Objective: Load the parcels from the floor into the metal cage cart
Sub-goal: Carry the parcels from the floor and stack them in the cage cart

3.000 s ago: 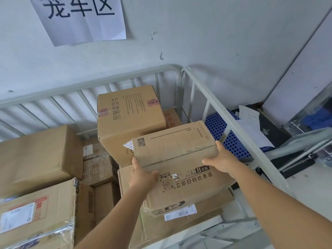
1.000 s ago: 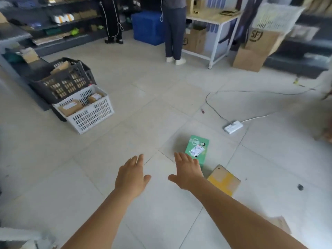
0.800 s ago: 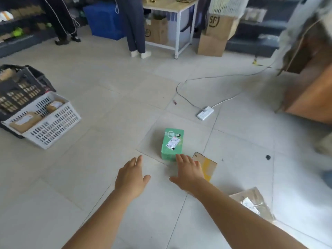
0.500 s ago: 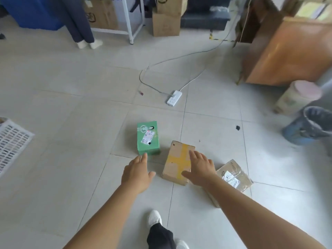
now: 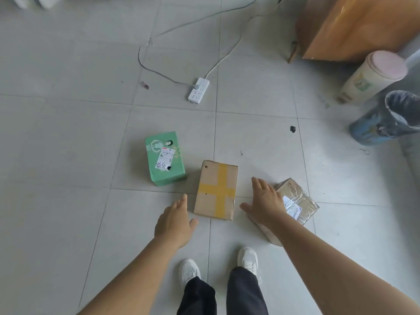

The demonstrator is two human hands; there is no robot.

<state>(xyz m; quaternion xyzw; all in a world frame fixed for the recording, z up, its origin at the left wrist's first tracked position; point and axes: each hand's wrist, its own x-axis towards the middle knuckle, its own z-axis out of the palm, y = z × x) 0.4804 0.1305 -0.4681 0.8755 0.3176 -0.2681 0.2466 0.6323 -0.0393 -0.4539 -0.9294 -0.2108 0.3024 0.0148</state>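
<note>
Three parcels lie on the tiled floor in front of my feet. A brown carton crossed with yellow tape (image 5: pixel 216 189) sits in the middle. A green box with a white label (image 5: pixel 164 159) lies to its left. A brown parcel wrapped in clear tape (image 5: pixel 297 201) lies to its right, partly hidden by my right arm. My left hand (image 5: pixel 175 221) hovers open just left of the taped carton. My right hand (image 5: pixel 264 202) hovers open just right of it, fingers straight. Neither hand touches a parcel. The cage cart is out of view.
A white power strip (image 5: pixel 198 90) with its cables lies on the floor beyond the parcels. A wooden cabinet (image 5: pixel 354 26) stands at the top right, with a pale canister (image 5: pixel 372 76) and a blue bin (image 5: pixel 386 119) below it. My white shoes (image 5: pixel 189 271) stand close behind the parcels.
I have turned from the cage cart, where I set down a carton, to the floor. My view tilted down and both open hands spread to either side of the taped carton.
</note>
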